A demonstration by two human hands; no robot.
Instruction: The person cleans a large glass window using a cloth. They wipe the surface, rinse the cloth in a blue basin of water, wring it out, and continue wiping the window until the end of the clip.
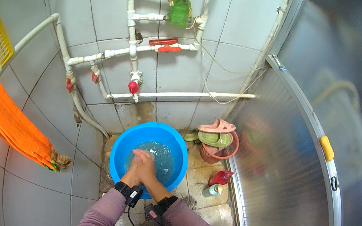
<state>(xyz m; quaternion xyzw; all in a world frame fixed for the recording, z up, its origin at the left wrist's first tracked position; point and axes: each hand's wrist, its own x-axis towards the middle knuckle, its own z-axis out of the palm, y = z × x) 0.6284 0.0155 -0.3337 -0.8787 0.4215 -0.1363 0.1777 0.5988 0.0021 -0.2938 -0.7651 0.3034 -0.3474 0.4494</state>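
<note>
A round blue basin [184, 148] stands on the tiled floor with cloudy, bubbly water [164, 158] in it. Over the water, my two hands are pressed together near the basin's front left. My right hand [147, 169] lies across the left one with its fingers closed. Much of my left hand [131, 175] is covered by it, and its fingers look folded in too. Whatever may be between the palms is hidden. Both wrists carry black straps with small devices and cables, below pushed-up mauve sleeves.
Right of the basin are a red basket [234, 146] with pink and green clogs [215, 139], a red bottle [220, 178] and a pale bottle [213, 190]. White pipes [119, 51] run along the wall. An orange towel [15, 120] hangs left; a sliding door [288, 166] stands right.
</note>
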